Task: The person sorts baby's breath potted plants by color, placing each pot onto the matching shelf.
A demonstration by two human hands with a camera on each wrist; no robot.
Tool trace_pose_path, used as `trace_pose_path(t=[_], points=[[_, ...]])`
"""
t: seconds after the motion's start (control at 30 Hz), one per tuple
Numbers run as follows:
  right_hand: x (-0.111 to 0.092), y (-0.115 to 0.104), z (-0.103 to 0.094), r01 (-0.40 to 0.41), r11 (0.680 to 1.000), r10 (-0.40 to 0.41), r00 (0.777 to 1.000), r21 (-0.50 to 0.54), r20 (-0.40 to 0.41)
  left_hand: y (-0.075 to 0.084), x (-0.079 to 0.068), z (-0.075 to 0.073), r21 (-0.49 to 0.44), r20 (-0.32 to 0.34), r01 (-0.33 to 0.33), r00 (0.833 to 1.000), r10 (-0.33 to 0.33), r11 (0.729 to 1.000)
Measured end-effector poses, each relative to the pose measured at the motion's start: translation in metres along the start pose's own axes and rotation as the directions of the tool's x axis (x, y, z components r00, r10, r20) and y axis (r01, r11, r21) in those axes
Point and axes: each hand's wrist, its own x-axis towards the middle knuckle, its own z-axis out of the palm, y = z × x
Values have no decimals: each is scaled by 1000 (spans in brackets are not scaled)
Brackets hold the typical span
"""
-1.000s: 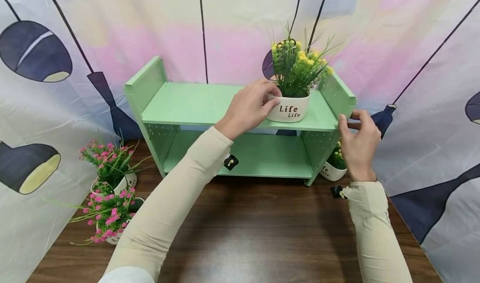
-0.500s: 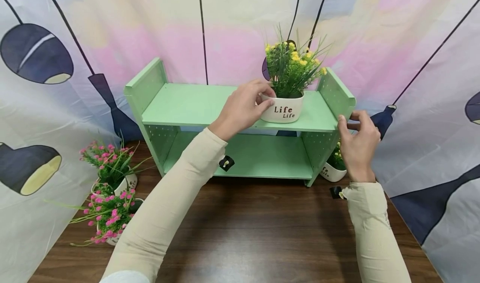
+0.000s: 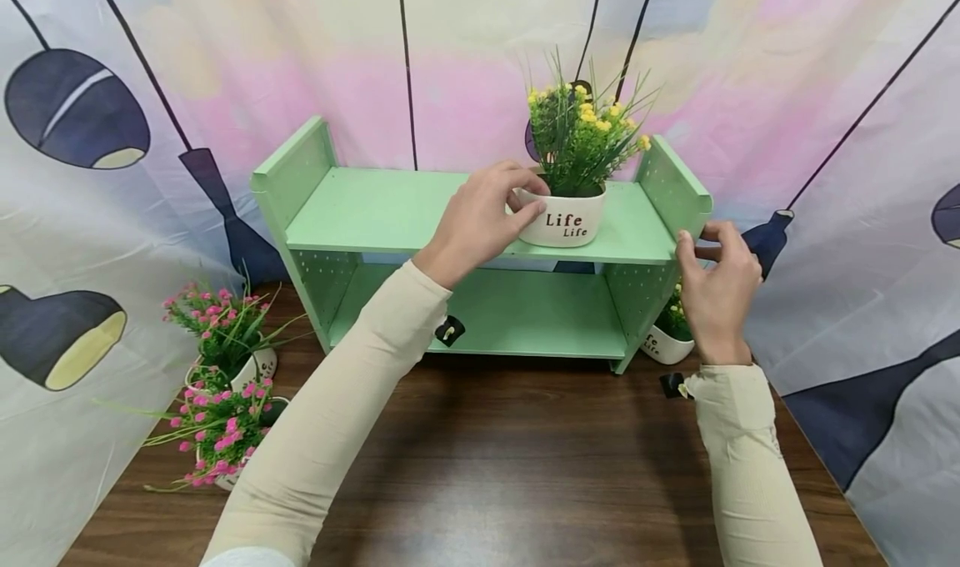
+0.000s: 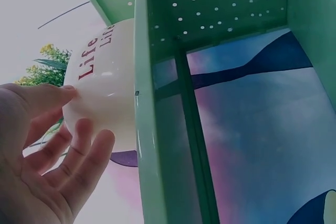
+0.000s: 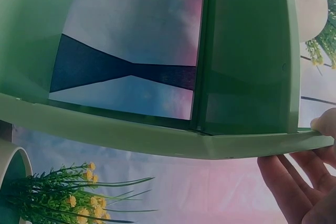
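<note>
A white oval flowerpot (image 3: 562, 222) lettered "Life" stands on the upper board of a green two-tier shelf (image 3: 375, 208), right of its middle. Yellow flowers (image 3: 588, 125) and grassy leaves grow out of it. My left hand (image 3: 487, 217) pinches the pot's left rim, thumb on the front; in the left wrist view the other fingers curve along the pot's end. At the shelf's right end panel (image 3: 678, 196), my right hand (image 3: 718, 288) grips the front edge, with the thumb inside and the fingers outside, as the right wrist view shows.
Two pots with pink flowers, a rear one (image 3: 217, 317) and a front one (image 3: 225, 434), stand on the brown wooden table (image 3: 480, 467) at the left. Another yellow-flowered pot (image 3: 666, 343) sits behind my right hand, beside the shelf. A patterned curtain (image 3: 315, 50) hangs behind.
My left hand has shifted the yellow-flowered pot a little to the left along the upper board, mostly in the first half second. My right hand has stayed on the end panel.
</note>
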Motion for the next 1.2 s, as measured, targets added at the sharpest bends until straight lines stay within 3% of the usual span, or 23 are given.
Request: trace_pose_path(t=[0.33, 0.67, 0.87, 1.2], points=[[0, 0, 1, 15, 1000, -15, 1000, 4, -13, -2, -35, -16, -25, -97, -45, 994, 42, 999], [1, -1, 0, 12, 1000, -12, 1000, 5, -13, -12, -85, -41, -130, -94, -46, 995, 34, 990], [1, -1, 1, 2, 1000, -2, 1000, 9, -18, -20, -120, -52, -113, -93, -44, 995, 33, 993], [-1, 0, 1, -2, 1000, 2, 1000, 20, -16, -32, -182, -76, -7, -113, 35, 993, -35, 999]])
